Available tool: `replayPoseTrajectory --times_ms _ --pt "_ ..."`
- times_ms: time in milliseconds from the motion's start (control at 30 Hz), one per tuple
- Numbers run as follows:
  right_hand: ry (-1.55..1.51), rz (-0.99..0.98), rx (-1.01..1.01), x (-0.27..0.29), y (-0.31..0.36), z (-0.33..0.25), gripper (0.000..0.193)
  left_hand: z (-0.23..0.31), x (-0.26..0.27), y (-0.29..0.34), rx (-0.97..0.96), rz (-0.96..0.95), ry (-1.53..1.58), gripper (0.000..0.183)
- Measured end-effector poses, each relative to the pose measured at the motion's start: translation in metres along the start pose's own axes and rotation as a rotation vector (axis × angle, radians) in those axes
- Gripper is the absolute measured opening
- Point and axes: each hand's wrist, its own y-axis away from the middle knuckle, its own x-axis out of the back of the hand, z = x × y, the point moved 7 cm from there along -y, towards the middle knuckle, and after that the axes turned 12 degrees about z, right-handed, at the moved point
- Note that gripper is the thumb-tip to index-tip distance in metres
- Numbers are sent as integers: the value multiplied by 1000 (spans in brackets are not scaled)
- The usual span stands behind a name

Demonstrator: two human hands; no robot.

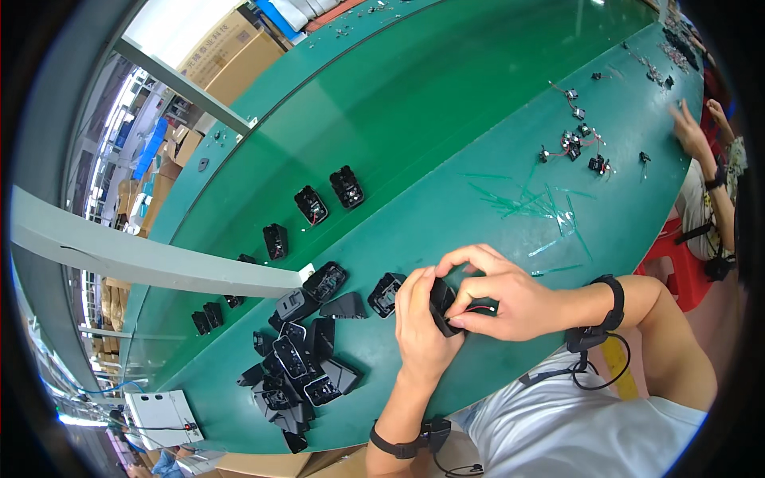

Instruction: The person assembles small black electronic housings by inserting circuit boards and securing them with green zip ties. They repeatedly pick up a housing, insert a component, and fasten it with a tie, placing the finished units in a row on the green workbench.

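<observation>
My left hand point(428, 328) is closed around a black plastic housing point(441, 296), holding it tilted over the table's near edge. With thumb and index finger pinched, my right hand point(506, 296) reaches into the housing's open side. A thin wire point(480, 308) with a pale tip pokes out by those fingers; the small part it belongs to is mostly hidden. Just left of my left hand, another open black housing point(386, 294) lies on the table. A heap of black housings and covers point(299, 370) lies farther left.
A green conveyor belt point(446, 103) carries several black housings point(347, 187). Green strips point(550, 209) and wired parts point(572, 145) lie on the table point(486, 203). A white metal post point(159, 247) crosses at left. A co-worker's hand point(692, 131) is at right, near a red stool point(677, 267).
</observation>
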Motion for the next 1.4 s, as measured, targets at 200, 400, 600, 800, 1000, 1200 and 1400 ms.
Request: replayPoseTrajectory --times_ms 200,400,600,800,1000,1200,1400 --pt "-282 -182 -149 0 -7 -3 17 -4 3 -5 128 -85 39 87" --pt "-552 -332 -429 -9 3 20 26 -2 8 -6 83 -143 82 86" --pt "-943 -411 -736 -16 7 39 17 5 26 -11 -62 129 172 56" --pt "-1263 -356 -986 -31 23 63 29 -4 24 -19 17 20 41 55" --pt "-1066 -284 -1047 -34 3 57 19 -17 33 -17 93 36 -27 61" --pt "272 6 105 8 -128 59 28 -35 33 -15 164 -26 -235 76" --pt "641 -156 332 -46 -168 129 21 -55 19 14 202 -280 -427 67"
